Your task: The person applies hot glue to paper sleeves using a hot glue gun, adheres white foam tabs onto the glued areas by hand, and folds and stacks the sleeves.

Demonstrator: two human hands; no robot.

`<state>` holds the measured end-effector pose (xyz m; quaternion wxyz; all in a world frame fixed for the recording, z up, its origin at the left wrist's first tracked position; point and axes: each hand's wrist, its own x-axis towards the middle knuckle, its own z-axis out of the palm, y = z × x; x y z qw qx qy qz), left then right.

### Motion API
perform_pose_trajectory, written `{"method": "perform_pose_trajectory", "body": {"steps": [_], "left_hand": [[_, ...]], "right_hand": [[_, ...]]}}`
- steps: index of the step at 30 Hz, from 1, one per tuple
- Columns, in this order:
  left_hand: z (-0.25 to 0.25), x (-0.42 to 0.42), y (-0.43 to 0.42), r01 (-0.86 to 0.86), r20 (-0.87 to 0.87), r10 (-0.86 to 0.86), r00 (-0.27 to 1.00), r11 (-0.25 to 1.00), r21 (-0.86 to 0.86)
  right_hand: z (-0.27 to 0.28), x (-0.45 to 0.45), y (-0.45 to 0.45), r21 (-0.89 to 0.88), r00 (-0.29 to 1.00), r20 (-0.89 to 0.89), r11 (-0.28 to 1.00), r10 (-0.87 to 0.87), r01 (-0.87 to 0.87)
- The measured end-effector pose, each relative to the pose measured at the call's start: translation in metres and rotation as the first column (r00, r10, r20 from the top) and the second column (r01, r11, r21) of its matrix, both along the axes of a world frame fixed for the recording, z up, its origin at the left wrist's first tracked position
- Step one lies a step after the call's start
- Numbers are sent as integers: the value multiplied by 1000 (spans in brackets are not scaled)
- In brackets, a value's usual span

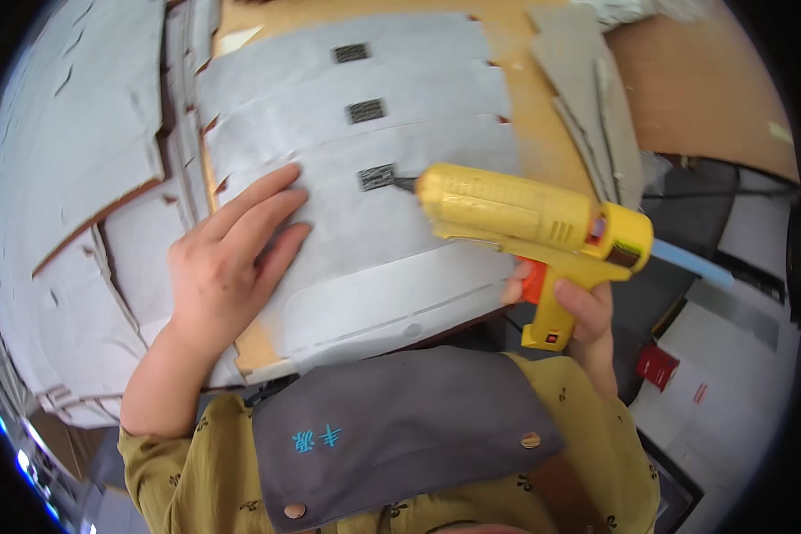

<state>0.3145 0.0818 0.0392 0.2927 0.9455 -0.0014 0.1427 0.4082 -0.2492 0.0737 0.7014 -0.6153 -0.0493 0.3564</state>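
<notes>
My right hand is wrapped round the handle of a yellow glue gun, which has a red-orange trigger and a pale blue stick out of its back end. The gun's dark nozzle points left and meets the right edge of a black patterned patch on a light grey sheet. Two more such patches, a middle one and a far one, lie in line beyond it. My left hand rests on the sheet's left part, fingers apart, holding nothing.
Stacked grey pieces with brown edges cover the left side. More grey strips lie at the right of the wooden tabletop. Below right are white boxes and a small red box. A dark apron flap borders the near edge.
</notes>
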Motion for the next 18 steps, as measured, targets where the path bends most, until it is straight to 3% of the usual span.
{"method": "perform_pose_trajectory", "body": {"steps": [2, 4, 6, 8, 12, 13, 14, 15, 16, 17, 18], "left_hand": [[1, 1, -2, -9, -13, 8, 1000, 1000, -19], [-3, -3, 1, -33, -2, 33, 999, 999, 9], [-1, -3, 0, -37, -34, 37, 999, 999, 3], [4, -2, -2, -18, -35, 16, 999, 999, -41], [11, -5, 6, -40, -60, 34, 998, 995, -96], [15, -7, 9, -79, -140, 36, 990, 945, -317], [20, -10, 8, -127, -206, 20, 978, 844, -521], [49, -11, 4, -347, -444, -10, 896, 608, -714], [50, -14, 5, -365, -450, 18, 893, 614, -699], [48, -17, 7, -333, -359, -134, 924, 186, -924], [49, -24, 7, -256, -197, -214, 957, -295, -921]], "right_hand": [[-4, 10, -7, 56, 999, -28, 998, -26, 27], [-19, 21, -19, 292, 997, -79, 956, -2, 25], [-21, 35, -25, 397, 966, -128, 881, -224, 257], [-19, 61, -40, 485, 912, -246, 773, -329, 409], [-31, 111, -65, 590, 958, -245, 762, -147, 267], [-34, 121, -65, 598, 959, -256, 759, -123, 258], [-37, 129, -66, 607, 959, -262, 755, -105, 249], [-39, 136, -66, 621, 959, -273, 746, -80, 239], [-42, 144, -66, 561, 944, -309, 780, -114, 278], [-44, 151, -65, 496, 928, -343, 811, -145, 310], [-46, 153, -66, 507, 928, -356, 811, -113, 293]]}}
